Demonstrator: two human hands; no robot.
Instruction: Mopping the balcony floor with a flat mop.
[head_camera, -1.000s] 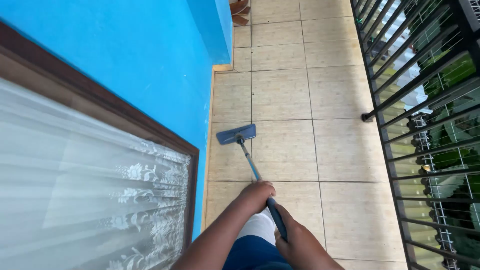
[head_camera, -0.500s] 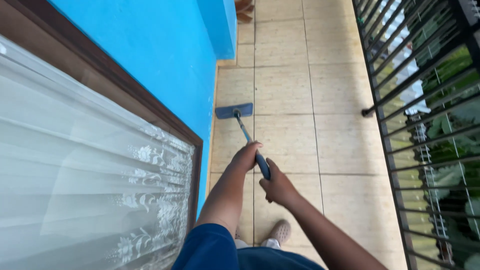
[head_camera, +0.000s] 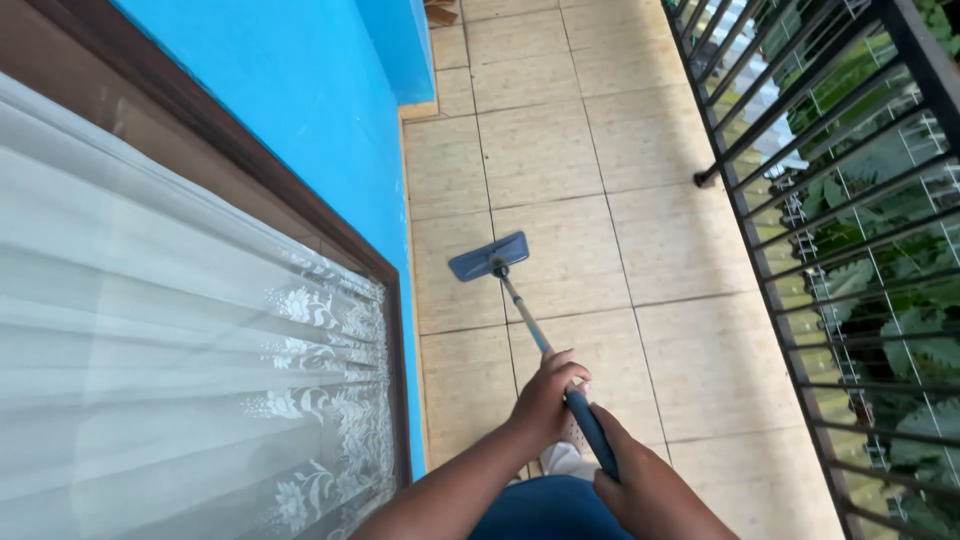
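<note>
Mop (head_camera: 520, 310): long axis runs from hands up-left; flat head on floor tiles (head_camera: 660, 250).
Left hand (head_camera: 545, 400): wrapped around handle.
Right hand (head_camera: 640, 490): clasping handle lower.

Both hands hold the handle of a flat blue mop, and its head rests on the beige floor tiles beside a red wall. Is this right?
Not quite: the wall is bright blue, not red, as the head view shows. The rest is right: the left hand and right hand both hold the handle of the flat blue mop, whose head rests on the beige floor tiles.
</note>
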